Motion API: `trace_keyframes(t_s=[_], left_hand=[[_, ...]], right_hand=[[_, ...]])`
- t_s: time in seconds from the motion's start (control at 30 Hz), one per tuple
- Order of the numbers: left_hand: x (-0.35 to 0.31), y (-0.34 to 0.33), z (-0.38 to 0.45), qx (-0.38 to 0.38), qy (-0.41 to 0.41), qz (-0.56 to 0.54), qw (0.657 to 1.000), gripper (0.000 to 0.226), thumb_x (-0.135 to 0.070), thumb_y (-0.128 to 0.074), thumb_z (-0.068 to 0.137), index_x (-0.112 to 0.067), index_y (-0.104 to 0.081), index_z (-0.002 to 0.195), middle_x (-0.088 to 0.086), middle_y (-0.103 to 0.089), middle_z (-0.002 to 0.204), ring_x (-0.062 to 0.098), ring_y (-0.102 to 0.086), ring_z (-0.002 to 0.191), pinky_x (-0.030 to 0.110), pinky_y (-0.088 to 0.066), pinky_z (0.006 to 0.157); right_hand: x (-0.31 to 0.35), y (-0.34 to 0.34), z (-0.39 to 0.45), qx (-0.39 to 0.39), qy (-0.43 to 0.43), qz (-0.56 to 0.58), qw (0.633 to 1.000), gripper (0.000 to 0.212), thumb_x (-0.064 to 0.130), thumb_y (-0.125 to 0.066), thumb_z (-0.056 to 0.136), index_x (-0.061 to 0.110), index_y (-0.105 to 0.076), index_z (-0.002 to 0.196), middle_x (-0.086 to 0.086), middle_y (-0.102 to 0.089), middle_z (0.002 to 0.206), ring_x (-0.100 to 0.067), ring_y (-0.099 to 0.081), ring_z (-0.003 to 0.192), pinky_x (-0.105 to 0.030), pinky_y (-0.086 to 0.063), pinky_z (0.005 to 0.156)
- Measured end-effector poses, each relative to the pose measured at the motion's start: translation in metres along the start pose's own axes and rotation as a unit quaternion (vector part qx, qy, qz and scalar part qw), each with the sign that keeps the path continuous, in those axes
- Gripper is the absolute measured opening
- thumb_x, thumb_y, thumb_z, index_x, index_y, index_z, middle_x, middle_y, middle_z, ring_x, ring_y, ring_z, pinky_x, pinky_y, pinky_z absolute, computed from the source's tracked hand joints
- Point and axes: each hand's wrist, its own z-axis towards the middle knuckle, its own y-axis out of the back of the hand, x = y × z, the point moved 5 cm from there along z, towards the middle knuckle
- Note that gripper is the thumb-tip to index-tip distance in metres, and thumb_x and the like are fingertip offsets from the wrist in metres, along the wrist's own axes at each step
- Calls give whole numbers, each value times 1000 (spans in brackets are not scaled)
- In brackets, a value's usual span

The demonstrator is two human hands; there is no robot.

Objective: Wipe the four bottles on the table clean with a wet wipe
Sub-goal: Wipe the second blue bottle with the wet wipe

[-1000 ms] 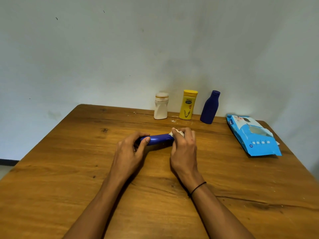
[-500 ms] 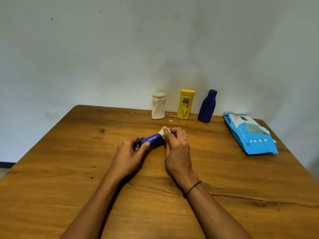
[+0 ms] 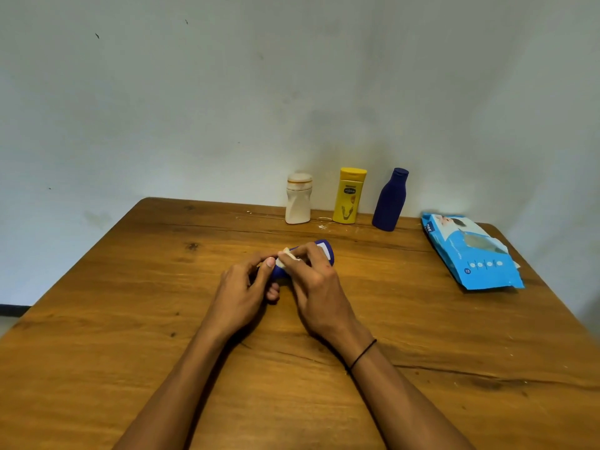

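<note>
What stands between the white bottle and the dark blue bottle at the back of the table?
The yellow bottle stands upright between the white bottle and the dark blue bottle, touching neither, in the head view.

Home room: wooden table (image 3: 130,319), toiletry bottles (image 3: 349,196), plain wall (image 3: 194,108).

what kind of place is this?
Probably a plain room at home, not a lab: a worn wooden table against a bare painted wall, with toiletry bottles like the yellow lotion bottle and a wet-wipe pack.

Left hand (image 3: 240,293) grips small blue plastic bottle (image 3: 324,251) at frame centre — right hand (image 3: 316,280) presses white wet wipe (image 3: 287,256) on it. Brown wooden table (image 3: 130,319) below.
</note>
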Motion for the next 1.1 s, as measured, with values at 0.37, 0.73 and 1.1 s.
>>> trace_keyframes(t_s=[0.37, 0.73, 1.1], left_hand=[[11, -2, 5, 7, 23, -23, 999, 26, -28, -49, 111, -23, -71, 122, 7, -70, 70, 13, -64, 60, 27, -55, 61], [10, 0, 2, 62, -16, 41, 997, 33, -17, -69, 100, -25, -69, 132, -11, -77, 108, 11, -74, 89, 30, -60, 81], [8, 2, 5, 3, -42, 114, 993, 24, -27, -59, 105, -22, -70, 127, -3, -74, 80, 5, -71, 73, 25, -55, 74]], right_hand=[[-40, 17, -2, -82, -232, -96, 965, 41, 13, -65, 99, 11, -61, 140, -7, -51, 124, -17, -51, 113, -34, -57, 87], [8, -6, 0, 17, 16, 48, 999, 33, 1, -59, 99, 8, -66, 130, -8, -53, 120, -18, -56, 107, -31, -52, 90], [-38, 16, -2, -81, -211, -70, 972, 27, 8, -66, 96, 11, -70, 123, -6, -53, 117, -18, -55, 109, -37, -58, 86]])
